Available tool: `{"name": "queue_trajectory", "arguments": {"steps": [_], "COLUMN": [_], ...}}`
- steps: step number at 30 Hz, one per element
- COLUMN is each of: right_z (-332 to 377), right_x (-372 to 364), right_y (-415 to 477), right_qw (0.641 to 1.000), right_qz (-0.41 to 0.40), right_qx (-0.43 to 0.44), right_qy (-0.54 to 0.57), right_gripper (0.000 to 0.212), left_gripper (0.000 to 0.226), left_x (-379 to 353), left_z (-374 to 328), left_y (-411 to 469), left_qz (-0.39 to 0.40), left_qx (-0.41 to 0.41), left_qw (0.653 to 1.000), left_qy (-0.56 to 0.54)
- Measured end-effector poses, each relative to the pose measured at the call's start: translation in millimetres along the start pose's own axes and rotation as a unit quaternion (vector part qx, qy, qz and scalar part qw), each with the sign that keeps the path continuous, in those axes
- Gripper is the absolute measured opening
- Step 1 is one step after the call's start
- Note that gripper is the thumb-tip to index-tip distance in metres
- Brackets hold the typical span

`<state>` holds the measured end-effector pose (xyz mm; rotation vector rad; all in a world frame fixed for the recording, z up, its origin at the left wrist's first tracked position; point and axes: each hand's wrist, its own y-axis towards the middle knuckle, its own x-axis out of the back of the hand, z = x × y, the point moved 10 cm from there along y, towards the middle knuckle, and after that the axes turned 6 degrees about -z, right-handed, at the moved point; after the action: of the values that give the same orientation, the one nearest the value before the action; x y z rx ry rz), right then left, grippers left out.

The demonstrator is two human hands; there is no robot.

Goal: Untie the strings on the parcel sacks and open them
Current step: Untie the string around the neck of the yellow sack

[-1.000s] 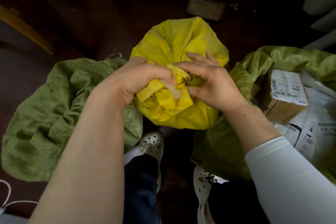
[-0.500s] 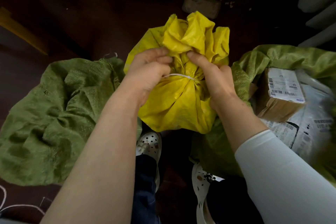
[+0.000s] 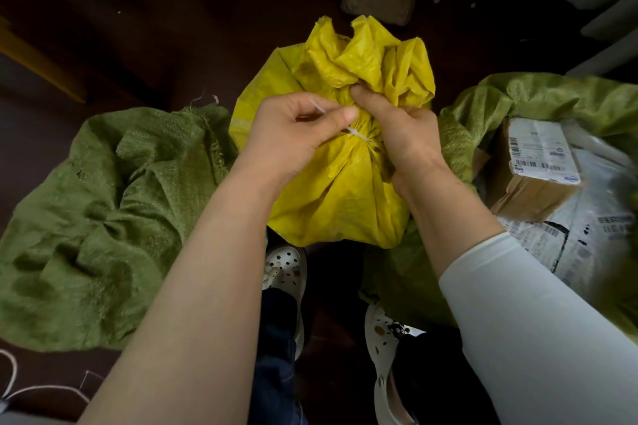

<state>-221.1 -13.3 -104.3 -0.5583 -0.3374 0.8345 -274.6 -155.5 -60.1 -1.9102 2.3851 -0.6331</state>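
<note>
A yellow woven sack (image 3: 331, 197) stands on the floor between my feet, its gathered neck bound by a thin white string (image 3: 357, 134). The bunched top fans out above the tie. My left hand (image 3: 293, 134) pinches a loose end of the string between thumb and fingers, just left of the tie. My right hand (image 3: 400, 134) grips the sack's neck at the tie from the right, thumb pointing up into the folds.
A crumpled green sack (image 3: 103, 217) lies on the left. An opened green sack (image 3: 552, 97) on the right holds a cardboard parcel (image 3: 535, 166) and grey packets. Loose white string (image 3: 20, 386) lies at bottom left. A small flat box (image 3: 378, 2) lies on the dark floor behind.
The sack's bunched top has been raised upright, exposing the tie. My left hand has gone from gripping the neck to pinching the string's end; my right hand stays at the neck.
</note>
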Motion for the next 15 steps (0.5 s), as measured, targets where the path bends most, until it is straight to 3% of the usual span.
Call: {"name": "queue_trajectory", "arguments": {"steps": [4, 6, 8, 10, 12, 15], "right_z": [16, 31, 57, 68, 68, 58], "right_x": [-9, 12, 37, 35, 19, -5], "right_y": [-8, -14, -36, -58, -70, -65], "right_qw": [0.996, 0.985, 0.941, 0.922, 0.915, 0.887], "right_qz": [0.058, -0.027, -0.143, -0.108, -0.032, 0.004], "right_qx": [0.054, 0.142, 0.279, 0.369, 0.4, 0.415], "right_qy": [-0.029, -0.099, -0.13, -0.054, -0.047, -0.202], "right_gripper": [0.023, 0.043, 0.039, 0.024, 0.024, 0.007], "left_gripper": [0.016, 0.021, 0.02, 0.02, 0.021, 0.019], "left_x": [9, 16, 18, 19, 18, 17], "left_z": [0, 1, 3, 5, 5, 2], "left_y": [5, 8, 10, 11, 12, 11], "left_qz": [-0.053, -0.081, -0.093, -0.098, -0.097, -0.092], "left_qx": [-0.031, -0.031, -0.028, -0.029, -0.035, -0.047], "left_qw": [0.998, 0.996, 0.995, 0.995, 0.994, 0.994], "left_qy": [0.025, 0.024, 0.015, 0.012, 0.02, 0.041]}}
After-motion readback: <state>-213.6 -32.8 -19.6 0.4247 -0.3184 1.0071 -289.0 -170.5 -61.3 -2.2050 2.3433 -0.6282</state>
